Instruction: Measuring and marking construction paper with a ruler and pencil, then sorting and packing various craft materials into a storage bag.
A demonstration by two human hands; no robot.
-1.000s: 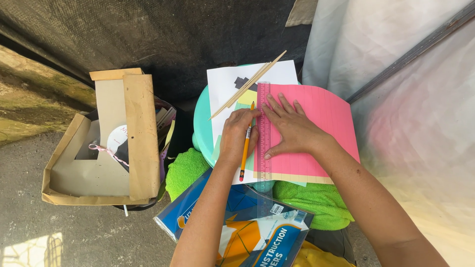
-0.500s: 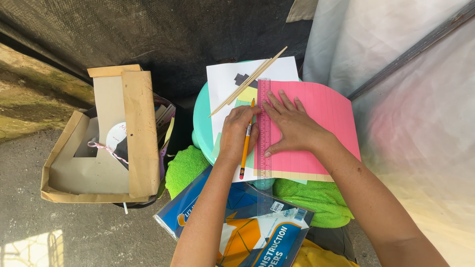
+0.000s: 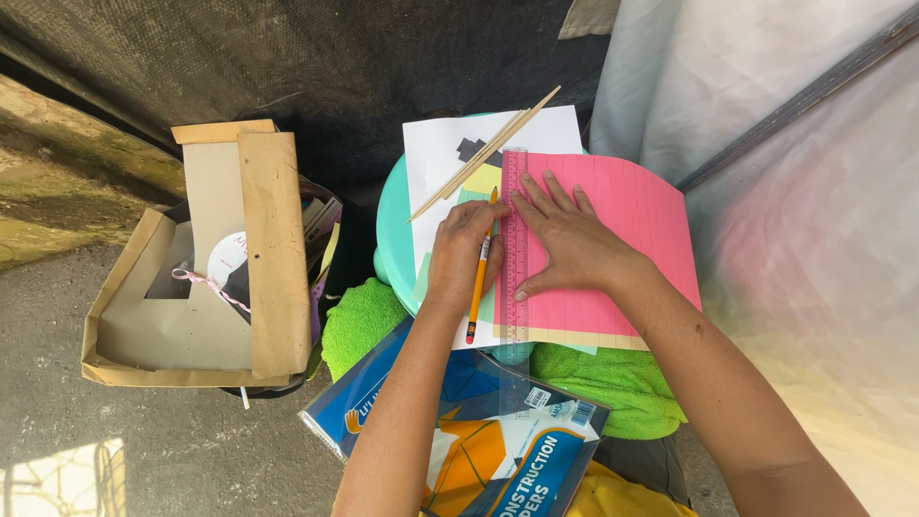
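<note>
Left hand (image 3: 461, 257) curled shut around a yellow pencil (image 3: 480, 273), point up beside the left edge of a clear ruler (image 3: 514, 251), red eraser end down toward the wrist. Right hand (image 3: 567, 241) spread flat, fingers open, nothing gripped, pressing down on the ruler and on the pink sheet of paper (image 3: 632, 251) beneath it; thumb stretched across the ruler's lower part, fingertips near its upper part. Ruler lying lengthwise along the pink sheet's left edge, running away from the body. Pink sheet marked with fine parallel lines, resting on top of a thin stack of other coloured sheets, with a yellow edge showing along the bottom and green and yellow showing at the left. Under those, a white sheet (image 3: 442, 153) with a small dark printed shape near its top. Two thin wooden sticks (image 3: 486, 152) laid slantwise across the white sheet, side by side, upper ends past the sheet's top right. All of it resting on a round teal stool top (image 3: 392, 239). Below the stool, a green towel (image 3: 613, 383) over the lap, and a clear-wrapped pack of construction paper (image 3: 459, 421) lying against the left forearm. Off to the left, well apart, a brown cardboard box (image 3: 258, 249) on the concrete ground (image 3: 144, 450), holding card pieces and a bit of pink-and-white string. Dark mesh fabric behind, pale sheeting at the right.
</note>
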